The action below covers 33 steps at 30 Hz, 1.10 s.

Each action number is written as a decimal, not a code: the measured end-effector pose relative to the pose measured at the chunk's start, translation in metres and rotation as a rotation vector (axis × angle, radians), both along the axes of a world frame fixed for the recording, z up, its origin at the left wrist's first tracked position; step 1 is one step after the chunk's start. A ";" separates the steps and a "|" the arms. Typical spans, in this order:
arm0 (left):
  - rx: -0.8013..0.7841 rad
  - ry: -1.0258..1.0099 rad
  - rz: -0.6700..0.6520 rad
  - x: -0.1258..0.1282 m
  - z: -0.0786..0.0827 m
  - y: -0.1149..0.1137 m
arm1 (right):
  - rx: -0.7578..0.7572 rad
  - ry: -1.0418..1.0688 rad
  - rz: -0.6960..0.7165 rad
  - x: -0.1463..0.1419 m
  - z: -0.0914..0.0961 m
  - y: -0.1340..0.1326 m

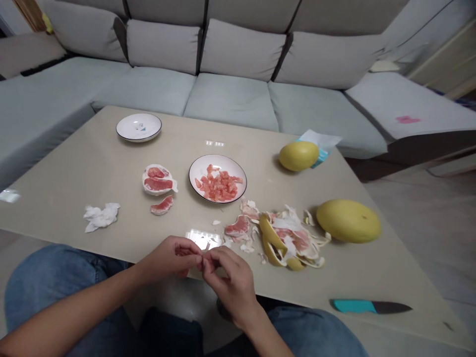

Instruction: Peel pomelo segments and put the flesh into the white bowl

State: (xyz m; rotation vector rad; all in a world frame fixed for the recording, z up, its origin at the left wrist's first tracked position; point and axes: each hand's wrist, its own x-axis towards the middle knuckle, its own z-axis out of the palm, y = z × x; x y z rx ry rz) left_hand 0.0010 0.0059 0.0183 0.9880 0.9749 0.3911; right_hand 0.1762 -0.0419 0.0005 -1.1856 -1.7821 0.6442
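Observation:
My left hand (171, 258) is curled around a red pomelo segment (183, 272), mostly hidden by the fingers, at the table's front edge. My right hand (232, 280) meets it fingertip to fingertip, thumb and forefinger pinched together; whatever is between them is too small to make out. Beyond the hands, a white dark-rimmed plate (198, 187) holds several peeled pieces of red pomelo flesh (222, 186). To its left lie a partly opened pomelo chunk in white pith (158, 183) and a loose segment (161, 205). Another segment (238, 226) rests by the peel pile.
Yellow rinds and membranes (273, 243) are heaped right of my hands. Two whole pomelos (348, 220) sit at the right, one against a tissue pack (323, 154). A teal-handled knife (372, 306) lies near the front edge. Crumpled tissue (101, 216) and another plate (139, 127) are left.

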 end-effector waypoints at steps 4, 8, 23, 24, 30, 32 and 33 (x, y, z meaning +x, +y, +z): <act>0.043 0.063 0.020 0.002 -0.001 -0.002 | 0.247 -0.220 -0.007 -0.001 -0.008 -0.001; 0.078 0.062 0.041 0.003 -0.004 -0.004 | 0.452 -0.347 -0.115 -0.004 -0.013 -0.002; -0.109 -0.039 0.188 -0.003 -0.001 0.003 | 0.178 -0.411 -0.210 0.029 -0.008 0.023; -0.125 -0.054 0.192 -0.003 -0.001 0.004 | 0.194 -0.417 -0.218 0.029 -0.008 0.024; -0.165 -0.118 0.208 -0.003 0.000 0.005 | 0.216 -0.416 -0.252 0.028 -0.004 0.021; -0.183 -0.123 0.211 -0.003 0.000 0.005 | 0.205 -0.423 -0.243 0.029 -0.004 0.020; -0.191 -0.125 0.214 -0.003 0.000 0.005 | 0.203 -0.414 -0.215 0.029 -0.004 0.020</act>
